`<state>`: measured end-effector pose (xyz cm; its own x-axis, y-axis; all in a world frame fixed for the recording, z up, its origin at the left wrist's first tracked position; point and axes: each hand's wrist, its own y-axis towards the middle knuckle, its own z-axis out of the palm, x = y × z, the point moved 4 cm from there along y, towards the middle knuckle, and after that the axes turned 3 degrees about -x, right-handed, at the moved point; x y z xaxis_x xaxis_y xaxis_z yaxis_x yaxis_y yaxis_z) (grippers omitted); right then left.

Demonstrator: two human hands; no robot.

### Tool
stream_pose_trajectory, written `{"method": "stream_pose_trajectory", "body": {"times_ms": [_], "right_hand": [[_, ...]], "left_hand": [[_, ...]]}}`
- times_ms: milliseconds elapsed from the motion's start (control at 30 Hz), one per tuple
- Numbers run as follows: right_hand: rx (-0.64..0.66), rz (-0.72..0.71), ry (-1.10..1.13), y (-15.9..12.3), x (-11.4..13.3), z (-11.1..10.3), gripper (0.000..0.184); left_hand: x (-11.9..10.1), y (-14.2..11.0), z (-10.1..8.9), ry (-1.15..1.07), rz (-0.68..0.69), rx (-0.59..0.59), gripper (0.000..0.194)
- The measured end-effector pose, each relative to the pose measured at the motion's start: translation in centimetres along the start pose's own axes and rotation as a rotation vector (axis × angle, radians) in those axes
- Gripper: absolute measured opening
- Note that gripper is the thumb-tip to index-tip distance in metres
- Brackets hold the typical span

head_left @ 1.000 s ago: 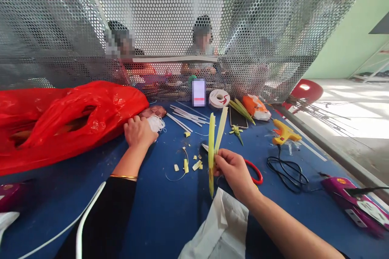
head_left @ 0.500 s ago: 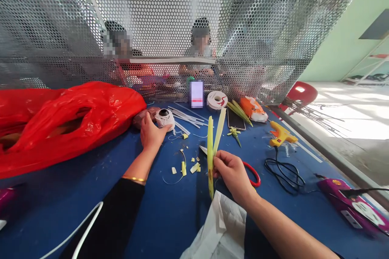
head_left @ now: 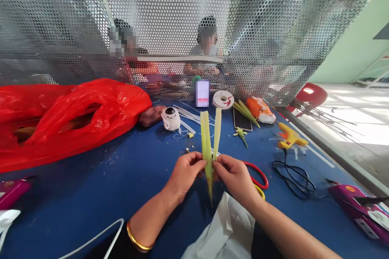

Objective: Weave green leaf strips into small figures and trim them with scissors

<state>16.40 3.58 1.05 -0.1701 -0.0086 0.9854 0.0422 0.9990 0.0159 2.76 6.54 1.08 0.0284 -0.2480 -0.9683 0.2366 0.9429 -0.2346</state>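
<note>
Between my two hands stands a yellow-green leaf strip (head_left: 206,137), its pointed end hanging down. My left hand (head_left: 188,170) pinches its left edge between thumb and fingers. My right hand (head_left: 232,172) pinches a second, paler strip (head_left: 217,129) and meets the first strip's right edge. Partly hidden behind my right hand lie scissors (head_left: 261,178) with red and yellow handles. Below my hands is a crumpled white paper or cloth (head_left: 227,226). A ball of white string (head_left: 171,120) sits farther back, left of the strips.
A red plastic bag (head_left: 121,117) covers the left side. A yellow glue gun (head_left: 291,136), its cable, and a purple power strip (head_left: 355,206) lie right. A ribbon spool (head_left: 223,99), phone (head_left: 202,94) and orange packet (head_left: 260,109) stand before the perforated metal screen (head_left: 170,20). People sit behind it.
My left hand has left the string ball and come to the leaf strip, which it now pinches. The strip has turned its broad face toward me. My right hand keeps its hold.
</note>
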Motion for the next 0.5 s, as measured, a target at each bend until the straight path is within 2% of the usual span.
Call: {"method": "stream_pose_trajectory", "body": {"times_ms": [67, 133, 233, 367, 500], "right_hand": [[0.023, 0.059, 0.121, 0.1, -0.1, 0.2, 0.024], [0.022, 0.068, 0.149, 0.2, -0.1, 0.3, 0.023], [-0.011, 0.031, 0.086, 0.1, -0.1, 0.1, 0.021], [0.012, -0.034, -0.093, -0.1, -0.2, 0.2, 0.014], [0.056, 0.03, 0.015, 0.1, -0.2, 0.3, 0.017]], "left_hand": [[-0.1, 0.0, -0.1, -0.03, 0.015, 0.008, 0.015], [0.0, -0.1, 0.0, -0.081, 0.007, 0.028, 0.018], [0.3, -0.2, 0.4, -0.113, -0.027, 0.042, 0.028], [1.1, -0.2, 0.6, -0.097, -0.064, -0.01, 0.039], [1.2, -0.1, 0.6, -0.173, -0.057, -0.002, 0.036]]}}
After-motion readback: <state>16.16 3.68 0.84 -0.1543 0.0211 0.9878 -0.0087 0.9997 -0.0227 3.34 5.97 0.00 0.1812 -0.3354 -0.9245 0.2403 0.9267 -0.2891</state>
